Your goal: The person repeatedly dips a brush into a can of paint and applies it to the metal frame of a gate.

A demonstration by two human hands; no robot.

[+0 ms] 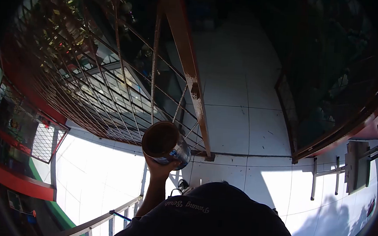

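My left hand (161,166) is closed around an open paint can (182,153), gripping it low on its side. Brown colour coats the can's inside, and its printed outer wall shows on the right. Just beyond the can stands a metal grille gate (113,69) with thin crossed bars. Its brown edge post (188,59) has a chipped, worn patch partway down. My right hand is outside the picture.
At the lower left is a metal ladder (101,219). A stool-like piece of furniture (357,168) stands on the right. White floor tiles (223,125) run through the opening into a dark interior. Another dark gate panel (330,110) is at the right.
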